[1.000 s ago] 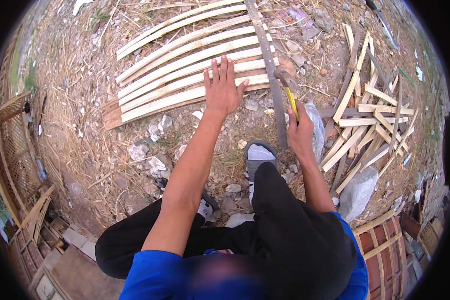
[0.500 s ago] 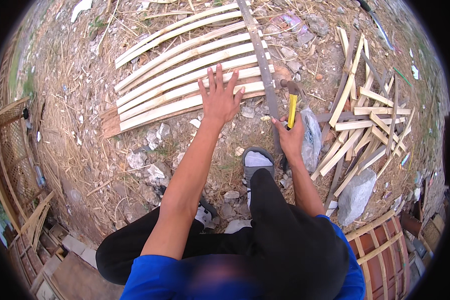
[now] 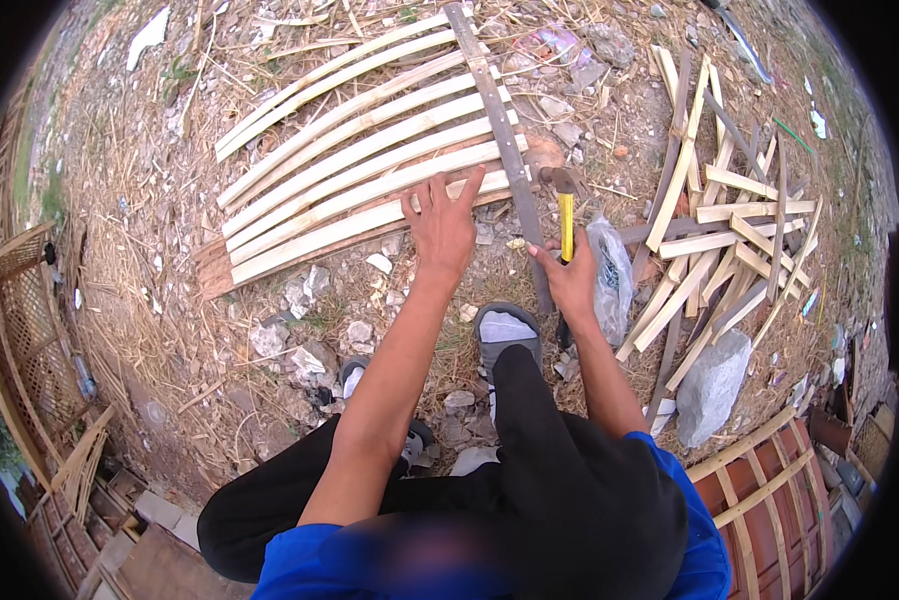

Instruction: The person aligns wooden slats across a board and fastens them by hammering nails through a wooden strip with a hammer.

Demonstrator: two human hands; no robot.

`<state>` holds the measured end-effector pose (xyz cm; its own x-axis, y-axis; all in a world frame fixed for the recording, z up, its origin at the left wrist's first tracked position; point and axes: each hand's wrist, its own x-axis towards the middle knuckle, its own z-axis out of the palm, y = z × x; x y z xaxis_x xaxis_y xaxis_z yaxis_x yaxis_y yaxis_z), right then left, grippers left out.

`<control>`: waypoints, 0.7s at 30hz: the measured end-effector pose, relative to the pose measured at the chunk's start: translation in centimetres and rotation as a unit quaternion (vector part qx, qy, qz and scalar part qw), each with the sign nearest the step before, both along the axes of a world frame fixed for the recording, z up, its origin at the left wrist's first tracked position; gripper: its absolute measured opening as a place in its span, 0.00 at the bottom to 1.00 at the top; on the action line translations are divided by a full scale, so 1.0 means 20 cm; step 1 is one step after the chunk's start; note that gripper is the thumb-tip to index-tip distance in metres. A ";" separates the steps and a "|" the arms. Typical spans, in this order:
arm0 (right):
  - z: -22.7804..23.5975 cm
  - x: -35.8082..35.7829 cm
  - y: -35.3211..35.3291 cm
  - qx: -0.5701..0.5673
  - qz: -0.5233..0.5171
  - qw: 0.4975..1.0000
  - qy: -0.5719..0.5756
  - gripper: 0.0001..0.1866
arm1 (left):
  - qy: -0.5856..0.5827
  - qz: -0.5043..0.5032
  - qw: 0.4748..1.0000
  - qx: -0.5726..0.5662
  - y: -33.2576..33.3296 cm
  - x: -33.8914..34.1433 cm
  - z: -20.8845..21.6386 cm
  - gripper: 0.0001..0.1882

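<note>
Several pale wooden slats point(image 3: 360, 158) lie side by side on the ground, their right ends under a dark wooden strip point(image 3: 500, 125) that crosses them. At the slat nearest me, my left hand point(image 3: 443, 228) rests with fingers apart and slightly bent, touching its edge. My right hand point(image 3: 574, 280) is closed round the yellow and black handle of a claw hammer point(image 3: 567, 225). The hammer's head points away from me, just right of the dark strip. My right thumb reaches toward the strip's near part; whether it touches cannot be told.
A clear plastic bag point(image 3: 611, 280) lies right of the hammer. Beyond it is a loose heap of wooden strips point(image 3: 730, 230), with a large grey stone point(image 3: 715, 390) nearer me. A slatted wooden panel point(image 3: 760, 500) stands at lower right. Rubble and straw cover the ground.
My left hand has drawn back toward me from the further slats to the nearest one, its fingers now less spread. My right hand still grips the hammer. The whole view has shifted slightly.
</note>
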<state>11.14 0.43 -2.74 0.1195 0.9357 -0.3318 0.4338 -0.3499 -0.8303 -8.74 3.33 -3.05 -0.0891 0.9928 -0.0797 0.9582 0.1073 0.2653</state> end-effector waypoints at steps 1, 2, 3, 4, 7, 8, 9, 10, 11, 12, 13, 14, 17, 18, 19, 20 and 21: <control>0.00 0.00 0.00 -0.001 0.001 1.000 0.001 0.22 | 0.010 -0.007 1.000 0.020 -0.01 0.01 -0.01 0.21; 0.01 0.00 0.01 -0.002 0.003 1.000 0.002 0.22 | 0.021 -0.014 0.999 0.041 -0.02 0.03 -0.01 0.20; 0.01 0.00 0.00 -0.002 0.002 1.000 0.002 0.22 | 0.021 -0.014 0.999 0.041 -0.02 0.04 -0.01 0.20; 0.02 0.00 0.00 0.001 0.005 1.000 -0.003 0.22 | 0.011 -0.003 0.998 0.056 -0.02 0.05 -0.01 0.19; 0.05 -0.01 0.00 -0.010 0.003 1.000 0.007 0.22 | 0.019 -0.001 0.995 0.098 -0.05 0.06 -0.01 0.19; 0.05 -0.01 0.00 -0.023 -0.001 0.999 0.022 0.22 | 0.038 -0.011 0.991 0.126 -0.06 0.07 -0.01 0.20; 0.05 -0.01 -0.01 -0.023 -0.001 0.999 0.022 0.22 | 0.038 -0.011 0.991 0.126 -0.07 0.07 -0.01 0.20; 0.03 -0.01 -0.02 -0.011 0.002 1.000 0.020 0.22 | 0.033 -0.017 0.994 0.103 -0.08 0.07 -0.02 0.23; 0.03 -0.01 -0.03 0.000 0.004 1.000 0.018 0.21 | 0.027 -0.023 0.996 0.080 -0.09 0.08 -0.03 0.27; 0.04 -0.01 -0.03 -0.001 0.004 1.000 0.018 0.21 | 0.027 -0.023 0.996 0.079 -0.11 0.08 -0.04 0.27; 0.05 -0.01 -0.03 -0.007 0.017 1.000 -0.009 0.21 | 0.033 -0.036 0.996 0.069 -0.13 0.08 -0.04 0.31; 0.06 -0.01 -0.04 -0.012 0.031 0.999 -0.035 0.20 | 0.039 -0.048 0.996 0.060 -0.15 0.08 -0.05 0.35; 0.09 -0.01 -0.07 0.037 0.004 0.998 -0.050 0.18 | 0.062 -0.067 0.995 0.037 -0.20 0.10 -0.06 0.42; 0.11 -0.01 -0.07 0.037 0.004 0.998 -0.050 0.18 | 0.062 -0.067 0.995 0.036 -0.20 0.11 -0.05 0.42; 0.14 -0.01 -0.07 0.050 0.009 0.997 -0.052 0.17 | 0.039 -0.058 0.997 0.036 -0.21 0.11 -0.05 0.43; 0.17 -0.01 -0.06 0.064 0.013 0.996 -0.055 0.17 | 0.016 -0.048 0.998 0.037 -0.20 0.12 -0.04 0.45; 0.17 -0.01 -0.07 0.078 0.020 0.996 -0.049 0.15 | 0.015 -0.048 0.998 0.038 -0.20 0.13 -0.04 0.45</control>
<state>10.93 -0.90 0.69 0.1068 0.9794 -0.1713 0.5267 -0.2019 -0.8257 -6.19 -0.70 -3.94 0.0052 1.0000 -0.0035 0.9708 -0.0042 0.2397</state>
